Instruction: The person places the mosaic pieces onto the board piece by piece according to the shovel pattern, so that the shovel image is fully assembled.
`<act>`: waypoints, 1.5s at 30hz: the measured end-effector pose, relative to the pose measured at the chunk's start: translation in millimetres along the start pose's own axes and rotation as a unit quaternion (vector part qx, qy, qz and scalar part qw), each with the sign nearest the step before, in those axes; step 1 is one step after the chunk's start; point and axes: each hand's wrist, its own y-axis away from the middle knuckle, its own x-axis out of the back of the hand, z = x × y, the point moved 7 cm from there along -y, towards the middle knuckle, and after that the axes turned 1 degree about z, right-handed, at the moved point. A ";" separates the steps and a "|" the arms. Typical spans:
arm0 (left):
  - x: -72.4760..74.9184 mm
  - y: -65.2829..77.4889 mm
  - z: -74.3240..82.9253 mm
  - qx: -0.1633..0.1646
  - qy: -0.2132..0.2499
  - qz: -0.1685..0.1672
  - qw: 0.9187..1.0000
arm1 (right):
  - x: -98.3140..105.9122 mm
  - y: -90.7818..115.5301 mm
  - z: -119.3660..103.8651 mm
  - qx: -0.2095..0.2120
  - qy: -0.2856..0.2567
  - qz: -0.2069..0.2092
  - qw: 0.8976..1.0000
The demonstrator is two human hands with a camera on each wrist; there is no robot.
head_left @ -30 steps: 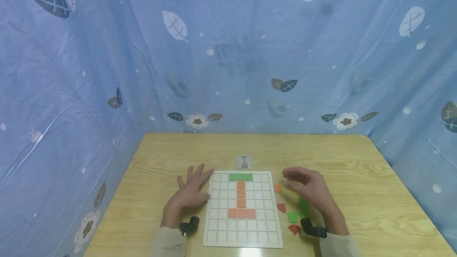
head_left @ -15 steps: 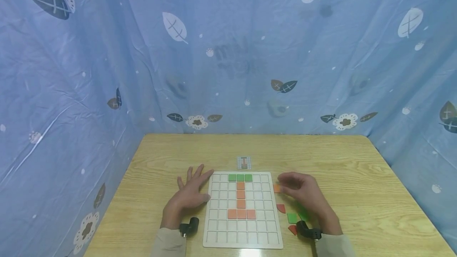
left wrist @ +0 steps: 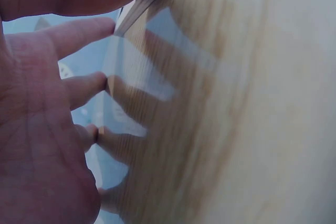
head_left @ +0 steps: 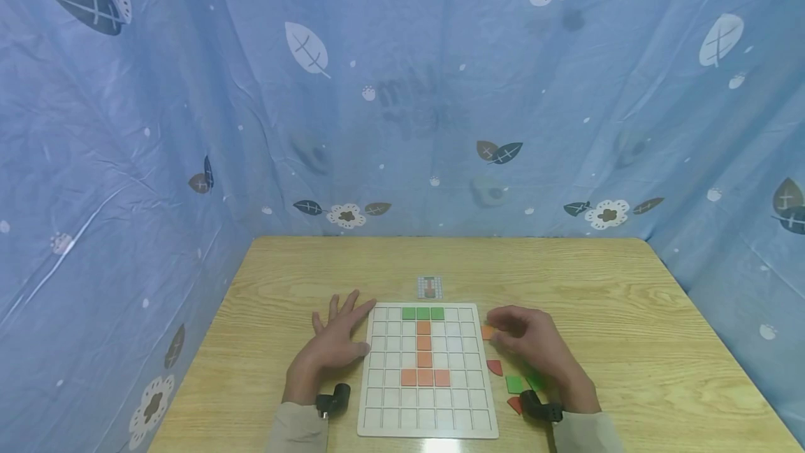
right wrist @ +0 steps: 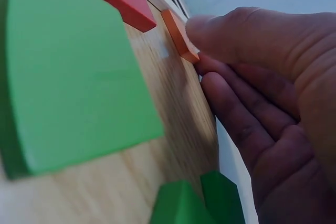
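A white grid board (head_left: 383, 416) lies on the table, with green square tiles (head_left: 423, 314) across its top row and orange square tiles (head_left: 424, 342) below. My left hand (head_left: 335, 341) spreads its fingers beside the board's left side; thumb and index fingertip sit at its edge. In the left wrist view the index fingertip (left wrist: 107, 26) meets the board edge (left wrist: 149, 1). My right hand (head_left: 531, 338) pinches a loose orange square tile (head_left: 487, 332) just right of the board. The right wrist view has the thumb (right wrist: 207, 30) against this orange tile (right wrist: 178, 35), its fingers behind.
Right of the board lie two red quarter-round pieces (head_left: 495, 368) and green pieces (head_left: 514, 384), partly hidden by the right wrist. A small pattern card (head_left: 430, 288) lies beyond the board on the wooden table (head_left: 302, 257). Blue patterned cloth (head_left: 402, 124) encloses the table.
My right hand has moved left and slightly down, and its thumb and fingers have come to the loose orange tile. The left hand has stayed in place.
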 end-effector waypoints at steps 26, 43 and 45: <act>1.0 0.3 -0.6 0.002 -0.002 0.003 1.000 | -2.0 -1.2 -10.1 0.024 0.056 0.006 0.998; 1.0 -0.8 2.1 0.007 -0.009 0.002 1.000 | 20.8 21.3 -47.4 0.069 0.065 0.047 0.994; 1.1 -0.7 1.7 0.007 -0.008 0.002 1.000 | 21.8 25.4 -52.9 0.076 0.067 0.049 0.994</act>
